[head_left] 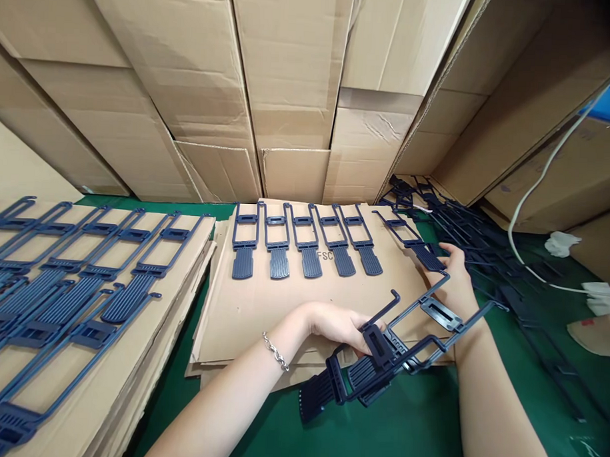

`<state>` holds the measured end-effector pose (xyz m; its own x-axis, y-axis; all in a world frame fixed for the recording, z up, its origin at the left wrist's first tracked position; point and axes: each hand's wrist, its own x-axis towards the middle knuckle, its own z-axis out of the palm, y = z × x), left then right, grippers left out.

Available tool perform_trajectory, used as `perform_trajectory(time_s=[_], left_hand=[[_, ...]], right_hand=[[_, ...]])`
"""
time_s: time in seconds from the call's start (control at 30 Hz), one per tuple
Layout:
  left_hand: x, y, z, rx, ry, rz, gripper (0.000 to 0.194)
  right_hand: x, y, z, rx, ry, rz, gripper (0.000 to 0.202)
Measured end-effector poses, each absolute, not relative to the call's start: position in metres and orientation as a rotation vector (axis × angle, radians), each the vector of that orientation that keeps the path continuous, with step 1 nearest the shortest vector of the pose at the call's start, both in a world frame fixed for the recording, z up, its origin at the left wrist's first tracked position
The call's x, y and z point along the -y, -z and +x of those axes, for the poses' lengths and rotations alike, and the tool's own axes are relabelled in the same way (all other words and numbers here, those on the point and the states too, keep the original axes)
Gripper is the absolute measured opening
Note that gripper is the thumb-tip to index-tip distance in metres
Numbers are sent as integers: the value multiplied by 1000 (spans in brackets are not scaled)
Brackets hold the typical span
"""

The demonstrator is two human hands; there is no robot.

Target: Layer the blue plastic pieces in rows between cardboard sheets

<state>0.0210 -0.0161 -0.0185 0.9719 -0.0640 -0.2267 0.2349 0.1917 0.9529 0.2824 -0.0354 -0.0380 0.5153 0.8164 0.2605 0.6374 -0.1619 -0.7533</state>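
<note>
The left hand (339, 325) was closed around several dark-blue plastic frames with ribbed pads (381, 348), bunched at an angle over the near right edge of the middle cardboard stack (262, 314). The right hand (456, 277) was at the ribbed pad of a single tilted frame (427, 256) by that stack's right edge — whether it gripped the frame could not be told. Five matching frames (312, 262) lay in a row along the stack's far half; a loose frame pile (450, 213) lay to its right on the green tabletop (402, 432).
</note>
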Motion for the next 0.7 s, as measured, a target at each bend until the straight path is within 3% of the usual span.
perform_trajectory(time_s=[0.17, 0.33, 0.7], left_hand=[[15, 16, 21, -124, 230, 1406, 26], [15, 25, 22, -106, 231, 1433, 33], [17, 23, 22, -124, 213, 1422, 18]], right_hand=[[47, 30, 284, 1713, -149, -1982, 49], [42, 36, 269, 1790, 161, -2088, 43], [18, 60, 248, 1775, 176, -2138, 44]])
